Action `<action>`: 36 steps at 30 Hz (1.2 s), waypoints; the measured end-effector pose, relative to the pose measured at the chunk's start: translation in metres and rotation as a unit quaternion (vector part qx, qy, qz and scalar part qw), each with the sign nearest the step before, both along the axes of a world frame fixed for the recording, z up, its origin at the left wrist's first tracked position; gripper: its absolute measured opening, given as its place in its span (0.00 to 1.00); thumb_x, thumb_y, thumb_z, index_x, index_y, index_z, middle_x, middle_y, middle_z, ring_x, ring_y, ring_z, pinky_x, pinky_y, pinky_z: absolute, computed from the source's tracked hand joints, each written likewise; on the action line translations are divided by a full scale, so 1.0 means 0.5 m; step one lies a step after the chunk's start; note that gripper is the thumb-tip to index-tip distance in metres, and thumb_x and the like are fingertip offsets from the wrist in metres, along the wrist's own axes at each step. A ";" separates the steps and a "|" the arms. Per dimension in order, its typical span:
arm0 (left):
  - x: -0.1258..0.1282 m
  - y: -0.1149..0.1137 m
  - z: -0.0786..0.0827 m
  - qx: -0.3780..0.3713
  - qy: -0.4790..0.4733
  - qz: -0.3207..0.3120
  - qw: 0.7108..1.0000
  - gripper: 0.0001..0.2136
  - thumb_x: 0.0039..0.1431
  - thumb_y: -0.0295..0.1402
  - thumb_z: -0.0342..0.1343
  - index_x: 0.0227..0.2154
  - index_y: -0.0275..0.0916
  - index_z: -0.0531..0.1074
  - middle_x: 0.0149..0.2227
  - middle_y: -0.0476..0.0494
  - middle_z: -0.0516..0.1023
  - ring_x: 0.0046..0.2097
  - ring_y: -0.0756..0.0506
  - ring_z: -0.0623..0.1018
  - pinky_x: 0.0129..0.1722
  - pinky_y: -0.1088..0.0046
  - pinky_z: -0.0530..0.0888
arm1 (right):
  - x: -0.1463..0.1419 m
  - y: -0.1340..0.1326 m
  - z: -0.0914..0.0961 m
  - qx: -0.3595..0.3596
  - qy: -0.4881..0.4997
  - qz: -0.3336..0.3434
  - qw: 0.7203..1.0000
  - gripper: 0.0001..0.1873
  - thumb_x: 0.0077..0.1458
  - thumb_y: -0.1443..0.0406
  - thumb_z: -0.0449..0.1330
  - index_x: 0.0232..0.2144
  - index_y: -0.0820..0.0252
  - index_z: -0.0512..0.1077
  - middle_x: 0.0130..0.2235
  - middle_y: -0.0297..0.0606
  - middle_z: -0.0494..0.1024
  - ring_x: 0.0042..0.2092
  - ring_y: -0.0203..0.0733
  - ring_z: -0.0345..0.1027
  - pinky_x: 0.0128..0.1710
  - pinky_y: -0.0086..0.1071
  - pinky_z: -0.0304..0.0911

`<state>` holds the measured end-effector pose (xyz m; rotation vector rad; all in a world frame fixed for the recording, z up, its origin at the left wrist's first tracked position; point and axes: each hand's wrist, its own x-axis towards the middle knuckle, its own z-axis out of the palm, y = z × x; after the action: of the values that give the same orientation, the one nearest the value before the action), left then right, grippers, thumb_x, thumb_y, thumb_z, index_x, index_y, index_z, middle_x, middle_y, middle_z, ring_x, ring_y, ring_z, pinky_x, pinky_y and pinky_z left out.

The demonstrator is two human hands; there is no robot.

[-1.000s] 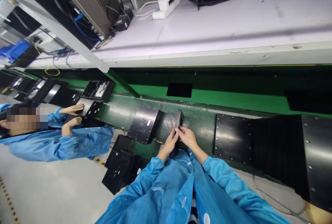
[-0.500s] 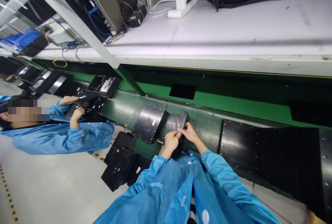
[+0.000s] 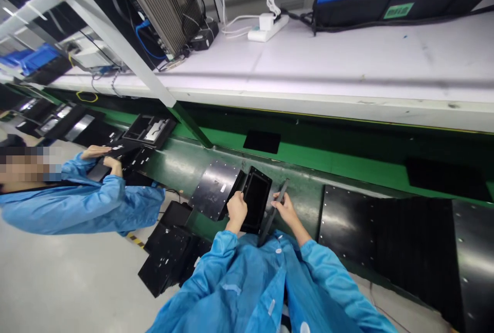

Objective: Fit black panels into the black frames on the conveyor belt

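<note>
1. While a co-worker's hands (image 3: 102, 160) work on dark parts at the far left, a flat black plate (image 3: 215, 190) lies on the green counter (image 3: 309, 155), just beside the person's own work.
2. The left hand (image 3: 236, 208) holds the near edge of a shallow black tray (image 3: 256, 200), fingers curled over its rim, wrist straight, forearm reaching up from the blue sleeve.
3. The right hand (image 3: 284, 207) pinches a thin black strip (image 3: 273, 213), held edge-on and tilted.
4. Both parts look stiff, light and smooth; gripping by the rims seems safest, since glossy faces may slip.
</note>
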<state>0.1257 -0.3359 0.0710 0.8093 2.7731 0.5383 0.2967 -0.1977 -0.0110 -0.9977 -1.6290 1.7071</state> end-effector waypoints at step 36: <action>-0.595 0.609 -0.070 -0.096 -0.107 -0.038 0.989 0.56 0.48 0.55 0.73 0.66 0.22 0.51 0.68 0.09 0.56 0.69 0.20 0.61 0.62 0.39 0.66 | -0.061 0.055 0.448 0.611 -0.263 -0.069 0.743 0.35 0.64 0.69 0.60 0.71 0.52 0.64 0.69 0.41 0.70 0.71 0.58 0.60 0.66 0.53 0.65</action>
<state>-0.1718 -0.0314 0.0359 0.7617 2.5392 0.3173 0.2661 -0.1703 0.2132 -0.8199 -2.3420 -0.0414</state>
